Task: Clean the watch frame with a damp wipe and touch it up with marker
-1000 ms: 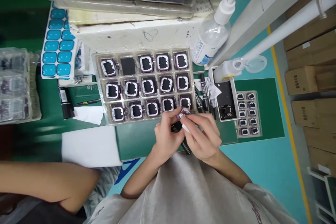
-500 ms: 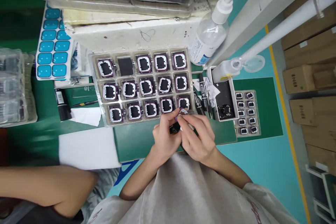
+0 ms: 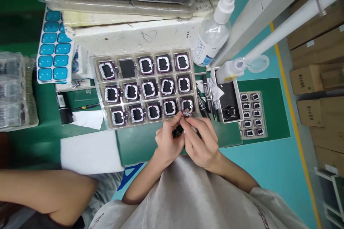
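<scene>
My left hand [image 3: 169, 139] and my right hand [image 3: 201, 139] meet at the near right corner of a clear plastic tray [image 3: 109, 125]. Between their fingertips is a small purple and white part [image 3: 186, 113], pinched by both. A black object [image 3: 177, 131] lies against my left fingers; its full shape is hidden. Black parts with white frames [image 3: 146, 66] fill most of the tray's pockets. One pocket in the back row shows only a black square [image 3: 127, 68].
A pump bottle [image 3: 212, 39] and a small white box [image 3: 240, 105] stand at the right, markers [image 3: 208, 94] beside them. Stacked trays [image 3: 16, 91], blue stickers [image 3: 49, 49] and a white cloth [image 3: 90, 152] are left. A person's arm [image 3: 48, 189] reaches in at lower left.
Both hands stay together at the small part, with only slight finger movement. The whole view has shifted slightly.
</scene>
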A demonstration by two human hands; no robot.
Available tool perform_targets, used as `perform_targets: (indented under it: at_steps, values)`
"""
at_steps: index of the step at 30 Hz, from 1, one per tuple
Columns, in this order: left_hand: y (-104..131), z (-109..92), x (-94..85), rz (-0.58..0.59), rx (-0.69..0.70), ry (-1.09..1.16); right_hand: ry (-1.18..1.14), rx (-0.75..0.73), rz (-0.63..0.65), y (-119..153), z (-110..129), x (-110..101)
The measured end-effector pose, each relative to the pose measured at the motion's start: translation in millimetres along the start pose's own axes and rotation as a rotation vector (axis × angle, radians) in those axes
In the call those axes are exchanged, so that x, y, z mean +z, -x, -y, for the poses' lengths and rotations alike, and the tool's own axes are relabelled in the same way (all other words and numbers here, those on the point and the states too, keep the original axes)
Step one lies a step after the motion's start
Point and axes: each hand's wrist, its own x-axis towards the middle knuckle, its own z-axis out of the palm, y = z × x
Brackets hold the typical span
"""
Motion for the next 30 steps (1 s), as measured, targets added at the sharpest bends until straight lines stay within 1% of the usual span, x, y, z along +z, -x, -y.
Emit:
perform_targets:
  at_steps: [3, 8, 11, 13, 16, 21, 23, 26, 30]
  values:
    - [-2, -1, 0.1, 0.016, -0.028, 0.012, 0.042, 0.015, 0.023, 2, 0, 0]
    - [-2, -4, -0.8, 0.079, -0.204, 0.103, 0.068, 0.058, 0.049, 0, -1, -4]
    - [-3, -5, -1.1, 0.078, -0.254, 0.2, 0.038, 0.094, 0.027, -4, -3, -8]
    - [-5, -7, -0.7, 0.073, -0.285, 0.265, -0.017, 0.146, -0.003, -6, -3, -10]
    - [-10, -10, 0.4, 0.065, -0.34, 0.33, -0.143, 0.263, -0.054, -7, -4, -14]
    - [-12, -13, 0.3, 0.036, -0.371, 0.402, -0.377, 0.544, -0.07, -12, -10, -23]
    - [-11, -12, -1.0, 0.028, -0.377, 0.414, -0.496, 0.63, -0.073, -15, -14, -26]
    - [-8, -10, -4.5, 0.02, -0.4, 0.415, -0.614, 0.674, -0.077, -17, -20, -28]
    - [-3, -7, -12.0, -0.011, -0.431, 0.406, -0.58, 0.667, -0.105, -17, -20, -27]
